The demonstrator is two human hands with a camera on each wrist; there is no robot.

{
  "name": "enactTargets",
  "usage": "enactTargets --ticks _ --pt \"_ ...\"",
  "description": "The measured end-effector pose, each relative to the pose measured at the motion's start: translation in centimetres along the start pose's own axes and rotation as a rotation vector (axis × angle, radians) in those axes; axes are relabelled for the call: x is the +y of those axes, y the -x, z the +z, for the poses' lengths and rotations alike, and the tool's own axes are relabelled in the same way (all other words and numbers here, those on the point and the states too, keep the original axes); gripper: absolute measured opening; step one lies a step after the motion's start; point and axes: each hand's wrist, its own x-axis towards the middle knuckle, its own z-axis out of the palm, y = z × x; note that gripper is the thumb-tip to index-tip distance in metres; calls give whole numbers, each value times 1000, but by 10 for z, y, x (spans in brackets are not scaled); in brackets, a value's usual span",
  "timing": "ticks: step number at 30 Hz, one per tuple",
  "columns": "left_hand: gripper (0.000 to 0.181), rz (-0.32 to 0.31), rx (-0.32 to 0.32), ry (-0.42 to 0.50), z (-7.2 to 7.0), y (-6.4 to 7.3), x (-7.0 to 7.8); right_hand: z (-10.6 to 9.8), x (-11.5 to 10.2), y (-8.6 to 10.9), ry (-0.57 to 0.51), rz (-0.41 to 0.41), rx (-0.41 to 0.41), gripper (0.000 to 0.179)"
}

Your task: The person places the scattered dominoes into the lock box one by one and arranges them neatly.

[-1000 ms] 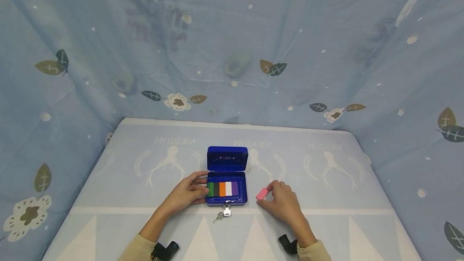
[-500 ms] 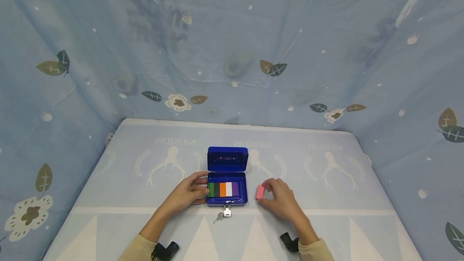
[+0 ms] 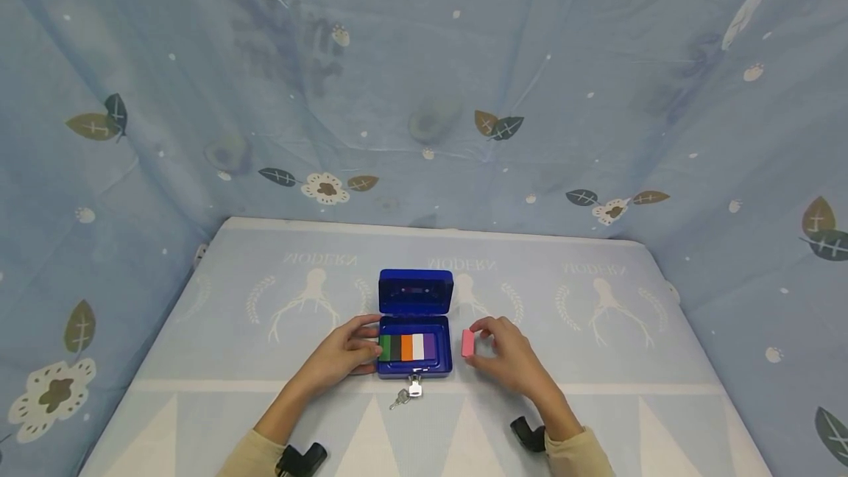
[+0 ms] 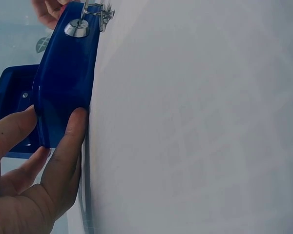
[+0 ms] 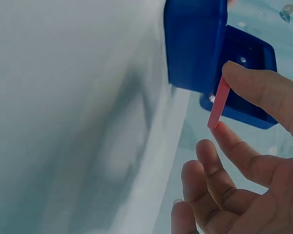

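Note:
A blue cash box (image 3: 414, 372) stands with its lid (image 3: 416, 291) raised. Inside it, several coloured blocks (image 3: 407, 347) form a row: green, dark, orange, white and purple. My left hand (image 3: 339, 350) holds the box's left side, thumb at the rim and fingers along the outer wall, as the left wrist view also shows. Right of the box, my right hand (image 3: 511, 361) pinches a thin pink block (image 3: 467, 343) between thumb and forefinger. In the right wrist view the pink block (image 5: 219, 102) is held by its ends, apart from the box; the other fingers are loosely bent.
Silver keys (image 3: 400, 397) hang at the lock (image 3: 415, 386) on the box's front. A patterned cloth covers the table (image 3: 563, 418). Blue printed curtains (image 3: 424, 79) rise behind the table and at both sides.
My right hand has moved slightly left and away from me, closer to the box. The pink block has turned from slanted to upright in the head view. My left hand has stayed in place.

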Motion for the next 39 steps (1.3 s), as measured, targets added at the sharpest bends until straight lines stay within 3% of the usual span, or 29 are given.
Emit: enactTargets --ticks 18,24,39 --pt "59 5 2 32 2 4 5 12 -20 -18 13 -143 -77 41" --pt "60 7 3 22 2 4 5 18 -22 -25 61 -139 -99 42" --pt "59 1 9 18 2 4 6 26 -41 -33 296 -75 -174 42"
